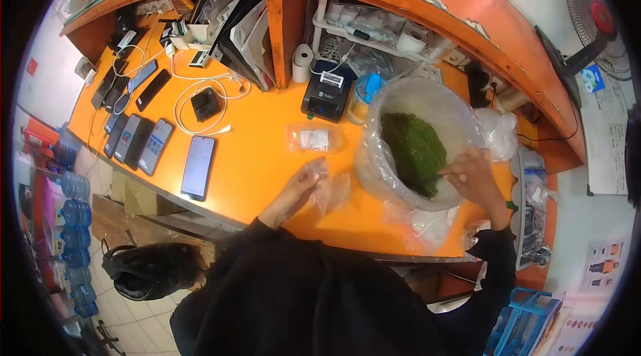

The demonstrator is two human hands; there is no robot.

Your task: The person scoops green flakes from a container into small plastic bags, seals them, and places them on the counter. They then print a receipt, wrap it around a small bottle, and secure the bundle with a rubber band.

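Note:
My left hand (pixel 300 186) pinches a small clear plastic bag (pixel 328 194) above the orange counter, just left of the tub. Over the right side of a large tub lined with clear plastic (pixel 461 112) is my right hand (pixel 471 174). Its fingers are closed at the edge of a heap of chopped green leaves (pixel 412 152) inside; what they hold, if anything, is too small to make out. A clear bag with a white packet (pixel 314 139) lies beyond my left hand. More crumpled clear plastic (pixel 431 224) sits at the tub's near side.
On the orange counter (pixel 254 122), several phones (pixel 155 145) lie to the left, one with a lit screen (pixel 199 167). A black receipt printer (pixel 327 95) and a blue-lidded container (pixel 364 94) stand behind the tub. A knotted white plastic bag (pixel 497 134) is at its right.

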